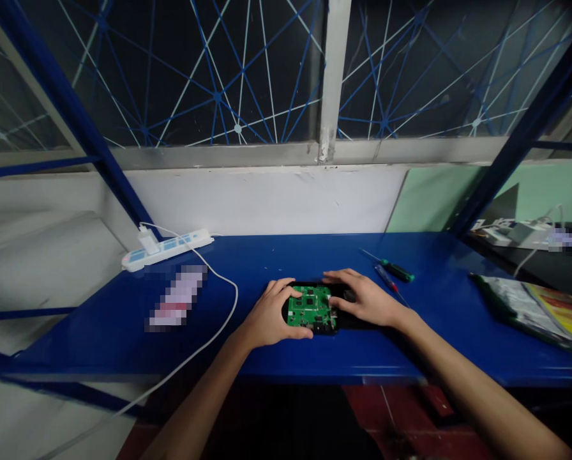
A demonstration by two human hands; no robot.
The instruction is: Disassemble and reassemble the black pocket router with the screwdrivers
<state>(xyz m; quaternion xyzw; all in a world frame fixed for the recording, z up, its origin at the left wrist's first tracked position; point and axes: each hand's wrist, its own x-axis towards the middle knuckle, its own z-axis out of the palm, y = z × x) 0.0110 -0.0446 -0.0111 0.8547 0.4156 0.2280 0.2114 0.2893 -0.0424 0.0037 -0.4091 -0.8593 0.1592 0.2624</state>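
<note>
A green circuit board [309,308] sits in a shallow black case on the blue table, in front of me. My left hand [272,313] grips its left side, with the thumb along the near edge and the fingers over the far left corner. At the right end, my right hand [360,297] holds the board, thumb on its right edge and fingers reaching past the far side. A dark flat piece [357,319] lies under my right hand, partly hidden by it. Beyond that hand are a green-and-black screwdriver [397,270] and a blue-and-red screwdriver [385,278].
A white power strip [171,248] with a plugged-in charger stands at the back left; its white cable [231,306] runs across the blue table [248,255] and over the front edge. A blurred-out packet [179,297] lies left. A shiny plastic bag [535,306] rests right.
</note>
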